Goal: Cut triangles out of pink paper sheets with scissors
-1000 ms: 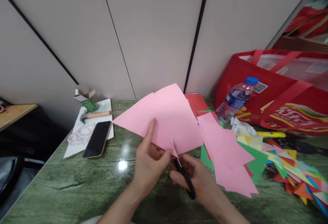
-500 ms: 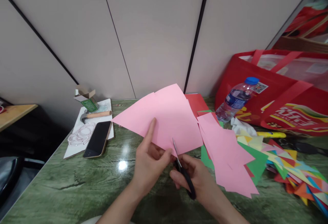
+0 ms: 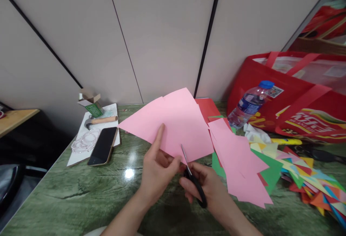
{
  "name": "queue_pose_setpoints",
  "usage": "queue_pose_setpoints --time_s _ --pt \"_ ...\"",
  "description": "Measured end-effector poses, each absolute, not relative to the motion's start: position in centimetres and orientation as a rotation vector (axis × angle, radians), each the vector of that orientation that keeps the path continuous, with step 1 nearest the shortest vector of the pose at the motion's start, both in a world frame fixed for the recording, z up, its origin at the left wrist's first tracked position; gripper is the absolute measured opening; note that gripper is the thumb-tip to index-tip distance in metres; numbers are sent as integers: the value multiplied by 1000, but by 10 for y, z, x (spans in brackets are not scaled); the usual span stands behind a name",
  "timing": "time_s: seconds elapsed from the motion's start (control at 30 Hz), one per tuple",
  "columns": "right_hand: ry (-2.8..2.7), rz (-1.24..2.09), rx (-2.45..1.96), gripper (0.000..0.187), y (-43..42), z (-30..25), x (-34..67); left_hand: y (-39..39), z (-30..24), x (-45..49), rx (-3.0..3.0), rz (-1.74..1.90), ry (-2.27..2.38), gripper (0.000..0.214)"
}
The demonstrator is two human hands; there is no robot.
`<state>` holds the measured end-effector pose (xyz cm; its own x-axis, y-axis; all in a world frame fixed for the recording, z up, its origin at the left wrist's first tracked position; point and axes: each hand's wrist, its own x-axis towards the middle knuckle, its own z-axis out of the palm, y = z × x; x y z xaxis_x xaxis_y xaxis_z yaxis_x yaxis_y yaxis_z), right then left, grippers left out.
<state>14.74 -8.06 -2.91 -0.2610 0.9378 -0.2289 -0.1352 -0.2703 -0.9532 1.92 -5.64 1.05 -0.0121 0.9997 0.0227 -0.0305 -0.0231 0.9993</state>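
My left hand (image 3: 158, 169) pinches the near edge of a folded pink paper sheet (image 3: 173, 122) and holds it up above the green marble table (image 3: 81, 189), forefinger stretched up along the sheet. My right hand (image 3: 209, 189) grips black-handled scissors (image 3: 193, 178). Their blades are partly spread and bite into the sheet's lower edge just right of my left thumb.
More pink sheets (image 3: 238, 160) lie to the right over green and red paper. Coloured paper triangles (image 3: 308, 178) are heaped at far right by a water bottle (image 3: 250, 104) and a red bag (image 3: 292, 92). At left are a phone (image 3: 103, 146), bead bracelets (image 3: 85, 140), a hammer (image 3: 100, 121).
The scissor blades have crept a little further up into the pink sheet. Both hands and the paper otherwise stay in place.
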Motion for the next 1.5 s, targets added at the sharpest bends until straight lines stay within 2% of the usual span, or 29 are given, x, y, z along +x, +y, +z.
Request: queue_pose_setpoints --time_s 0.2,0.33,0.4,0.8,1.0,1.17,1.3,1.5 --pt "-1088 1695 -1128 35 -80 -33 147 -55 7 16 1274 1280 1201 82" --pt "-1124 1668 -1127 31 -80 -39 147 -47 -2 7 1377 1452 1203 52" --pt "-1141 1664 -1137 30 -79 -42 147 -42 -6 3 1395 1489 1216 46" --pt "-1158 1803 -1075 41 -76 -27 144 -36 -2 -9 1508 1362 1320 56" --pt "-1156 1914 -960 38 -76 -33 150 -34 2 -17 1653 1362 1468 56" --pt "-1221 1930 -863 38 -74 -28 156 -30 6 -22 1607 1343 1391 58" --pt "-1291 1955 -784 55 -73 -29 159 -29 7 -20 1464 1326 1217 59" --pt "-1324 1949 -739 64 -72 -33 164 -30 4 -20 1369 1345 1111 59"
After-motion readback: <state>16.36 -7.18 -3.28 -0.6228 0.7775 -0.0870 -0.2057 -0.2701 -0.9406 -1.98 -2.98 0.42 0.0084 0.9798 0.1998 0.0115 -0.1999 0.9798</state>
